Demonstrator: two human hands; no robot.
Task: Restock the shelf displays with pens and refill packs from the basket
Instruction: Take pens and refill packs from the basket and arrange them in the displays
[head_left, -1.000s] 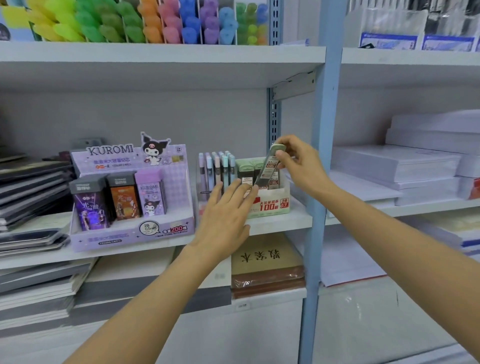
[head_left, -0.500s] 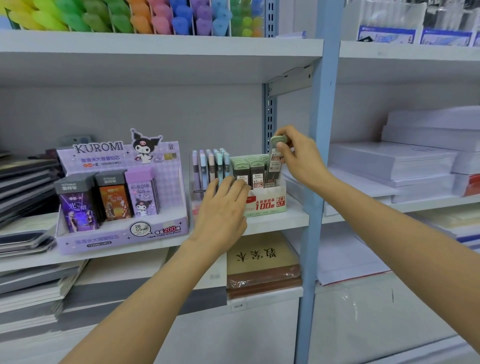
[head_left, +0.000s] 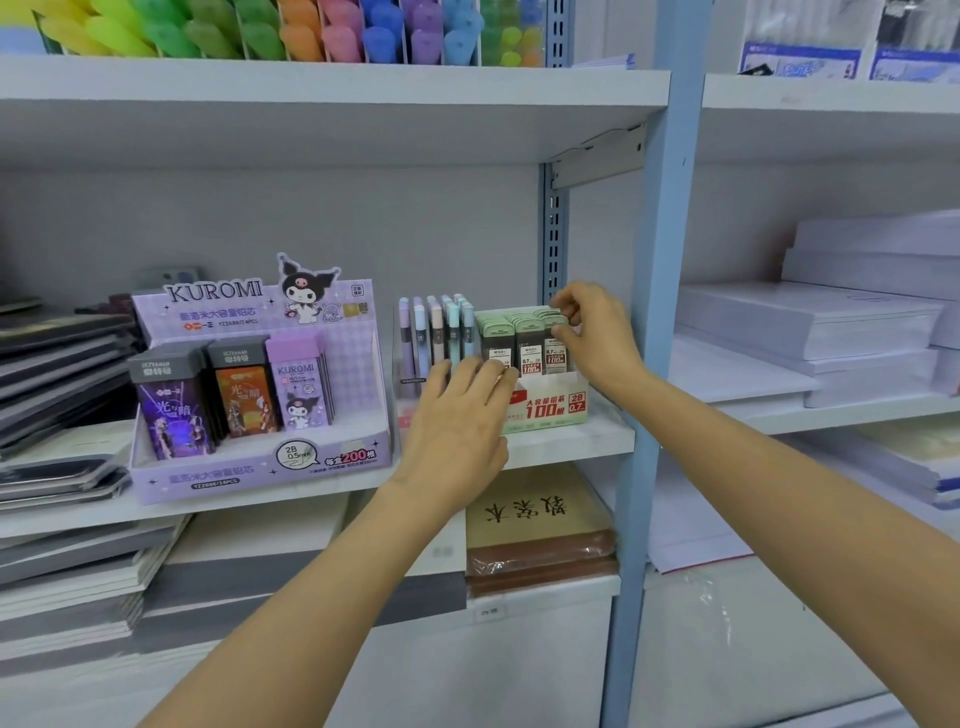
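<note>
A small white and green display box (head_left: 550, 408) of green-capped lead refill packs (head_left: 527, 338) stands on the middle shelf (head_left: 571, 441). My right hand (head_left: 597, 332) pinches the top of the rightmost refill pack, which sits down in the box's right column. With its fingers straight, my left hand (head_left: 457, 415) rests against the front left of that box. Pastel pens (head_left: 436, 332) stand upright in a clear holder just left of the box. The basket is out of view.
A purple Kuromi display box (head_left: 249, 395) with lead cases sits to the left. Dark notebooks (head_left: 57, 364) are stacked at far left, and paper reams (head_left: 810, 322) at right. A blue upright post (head_left: 654, 312) is right beside my right hand. Colourful highlighters (head_left: 291, 31) fill the top shelf.
My right hand has lowered the tilted refill pack down into the box's right column, where it now stands level with the others. My left hand stayed on the box front.
</note>
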